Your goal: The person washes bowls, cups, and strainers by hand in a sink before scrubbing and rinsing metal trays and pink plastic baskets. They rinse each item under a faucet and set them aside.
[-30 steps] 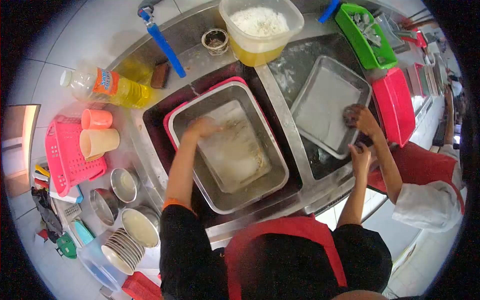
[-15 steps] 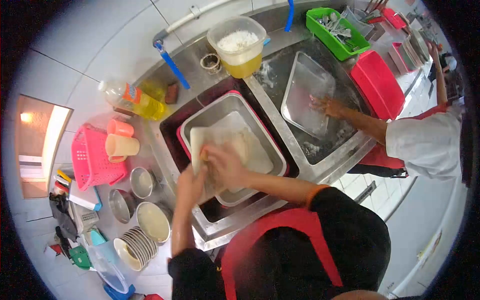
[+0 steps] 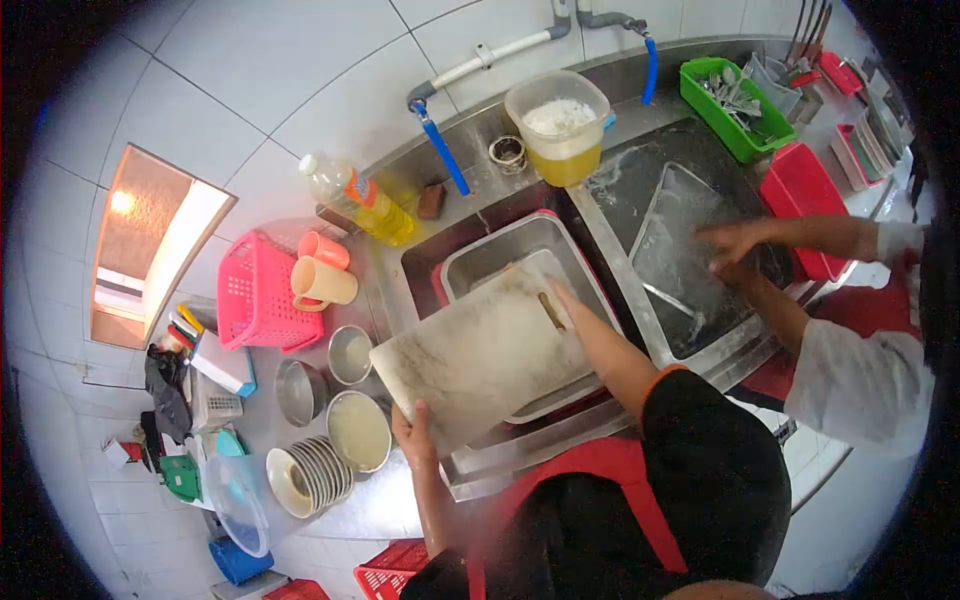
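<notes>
A white cutting board [image 3: 480, 355] with dark stains and a slot near one end is held tilted above the sink, its broad face toward me. My left hand [image 3: 412, 432] grips its lower left edge, thumb on the face and fingers behind. At the slotted end, my right hand [image 3: 577, 312] is closed on the right edge, its fingers largely hidden by the board. Below the board, a rectangular metal basin [image 3: 590, 268] sits in the left sink, partly covered from view.
At right, a co-worker's hands [image 3: 735, 245] are over a wet tray [image 3: 672, 215] in the other sink. Behind stand a tub of yellow liquid [image 3: 565, 160] and a soap bottle [image 3: 360, 200]. Stacked plates [image 3: 310, 478], metal bowls [image 3: 360, 430] and a pink basket [image 3: 262, 290] line the left counter.
The board has come up out of the basin and turned its broad face toward me. My right hand has gone from a blurred motion against it to its slotted end. The view has shifted left.
</notes>
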